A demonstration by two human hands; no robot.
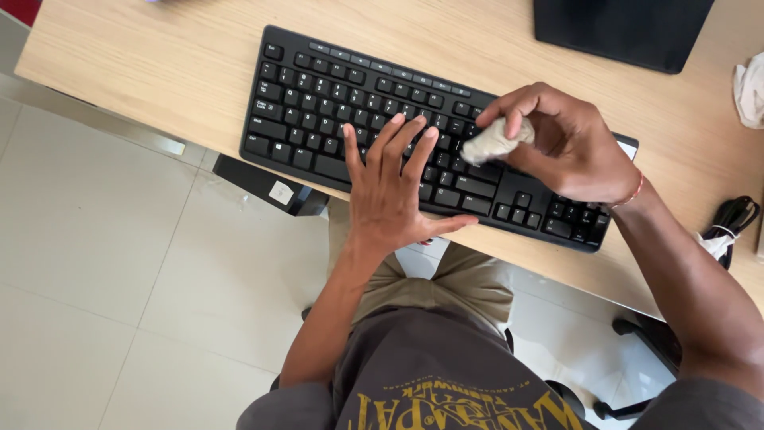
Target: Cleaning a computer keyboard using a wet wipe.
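A black keyboard point(334, 103) lies at an angle on a light wooden desk point(159, 72). My left hand point(394, 187) rests flat on its front middle keys, fingers spread and holding nothing. My right hand point(569, 147) hovers over the right part of the keyboard, pinching a small crumpled grey-white cloth wad point(492, 142) between thumb and fingers. The wad touches the keys near the keyboard's right-centre.
A dark flat device point(621, 28) sits at the desk's back edge. Crumpled white paper point(750, 91) lies at the far right, with a black cable bundle point(730, 219) below it. A black box point(267, 187) stands under the desk on the tiled floor point(95, 279).
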